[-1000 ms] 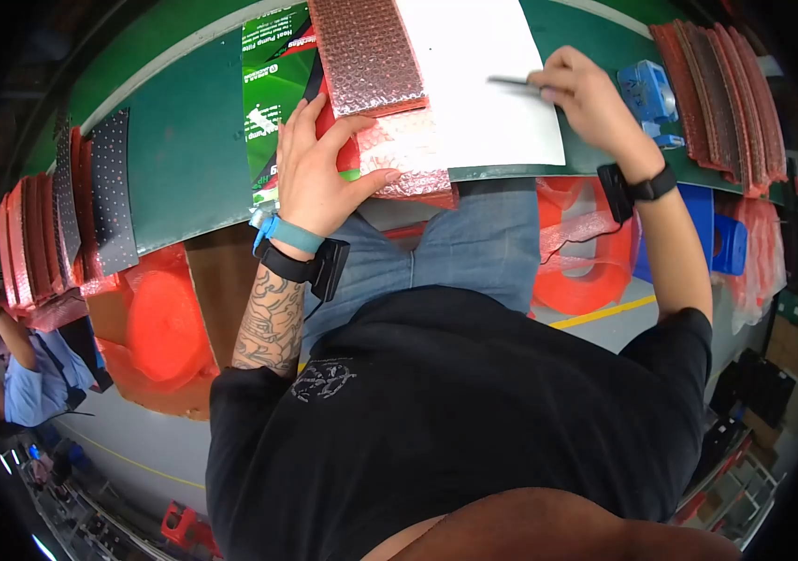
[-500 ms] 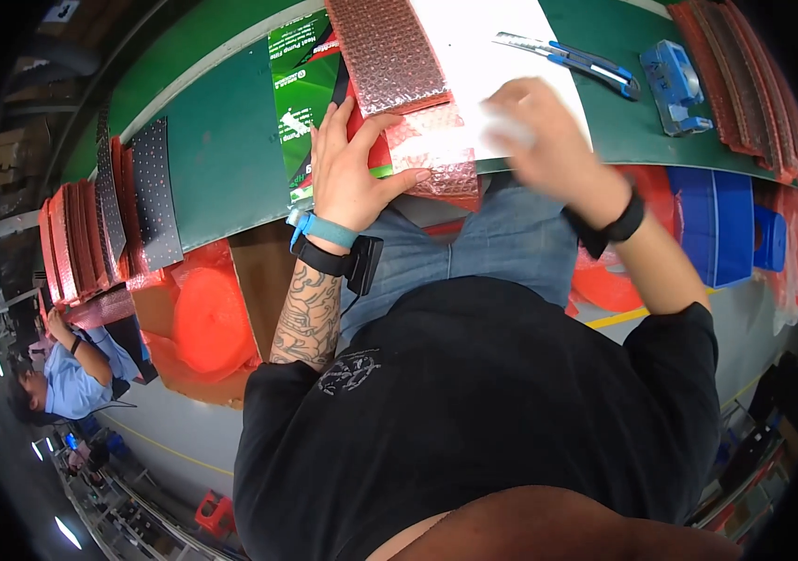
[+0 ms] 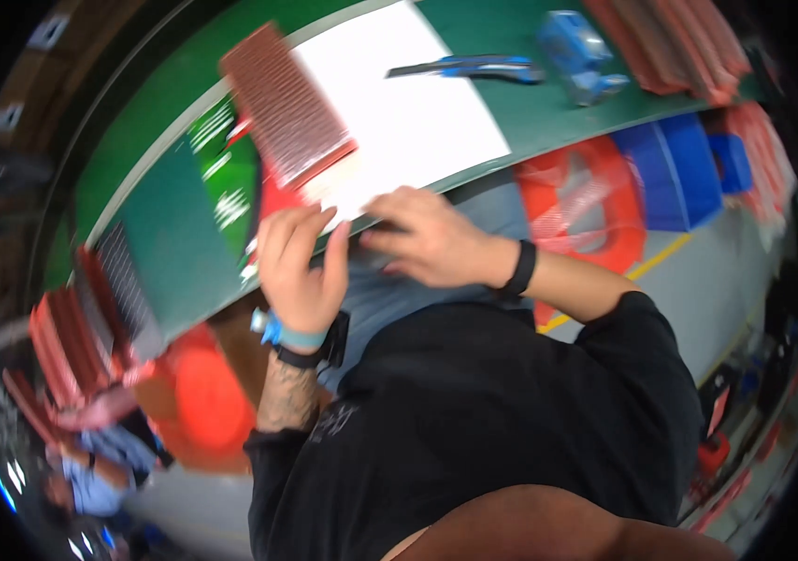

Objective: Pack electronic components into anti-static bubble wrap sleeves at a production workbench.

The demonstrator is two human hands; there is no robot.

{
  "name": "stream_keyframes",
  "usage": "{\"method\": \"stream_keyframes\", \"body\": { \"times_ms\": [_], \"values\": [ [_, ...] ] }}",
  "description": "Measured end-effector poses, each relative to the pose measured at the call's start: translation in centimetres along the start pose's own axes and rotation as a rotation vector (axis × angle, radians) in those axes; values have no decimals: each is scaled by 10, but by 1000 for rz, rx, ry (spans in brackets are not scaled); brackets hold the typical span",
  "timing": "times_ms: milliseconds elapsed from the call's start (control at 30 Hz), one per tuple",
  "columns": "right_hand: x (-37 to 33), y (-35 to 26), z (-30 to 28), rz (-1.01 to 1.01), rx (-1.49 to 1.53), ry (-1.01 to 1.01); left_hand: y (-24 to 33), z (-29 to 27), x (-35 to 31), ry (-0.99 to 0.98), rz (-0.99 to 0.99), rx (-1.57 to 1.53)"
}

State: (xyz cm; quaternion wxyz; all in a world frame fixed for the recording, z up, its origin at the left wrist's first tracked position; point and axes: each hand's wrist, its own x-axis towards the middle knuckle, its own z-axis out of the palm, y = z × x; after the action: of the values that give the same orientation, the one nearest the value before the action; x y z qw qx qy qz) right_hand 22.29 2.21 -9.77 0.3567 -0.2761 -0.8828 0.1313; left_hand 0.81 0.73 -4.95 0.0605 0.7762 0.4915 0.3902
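Observation:
A pouch of pinkish-red bubble wrap (image 3: 288,105) lies on the green bench, partly over a green, black and red printed sheet (image 3: 230,182) and beside a white sheet (image 3: 399,103). At the pouch's near end is my left hand (image 3: 301,266), fingers stretched and thumb apart; whether its fingertips touch the pouch is unclear. Just right of it, over the bench edge, my right hand (image 3: 436,238) has its fingers bent but spread, with nothing visible in them. Motion blurs both hands. On the white sheet rests a blue and black utility knife (image 3: 474,68).
A blue tape dispenser (image 3: 576,58) stands right of the knife, near stacked red bubble pouches (image 3: 670,42). More pouches (image 3: 67,346) are at the left. Below the bench are a red bubble-wrap roll (image 3: 207,397) in a carton and blue bins (image 3: 665,173). A co-worker (image 3: 95,477) is at far left.
My right hand has come left and nearer, leaving the white sheet; the white item in it no longer shows. My left hand has lifted off the printed sheet and pouch's side. The whole view has turned.

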Motion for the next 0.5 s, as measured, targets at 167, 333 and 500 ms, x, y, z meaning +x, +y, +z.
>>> {"method": "stream_keyframes", "body": {
  "times_ms": [167,333,500],
  "values": [
    [-40,58,-96,471,68,594,65,0,50,-151,17,-242],
    [-62,153,-247,955,-23,770,111,27,124,-350,369,-111],
    [-33,175,-272,1379,172,196,123,150,203,-213,423,40]
  ]
}}
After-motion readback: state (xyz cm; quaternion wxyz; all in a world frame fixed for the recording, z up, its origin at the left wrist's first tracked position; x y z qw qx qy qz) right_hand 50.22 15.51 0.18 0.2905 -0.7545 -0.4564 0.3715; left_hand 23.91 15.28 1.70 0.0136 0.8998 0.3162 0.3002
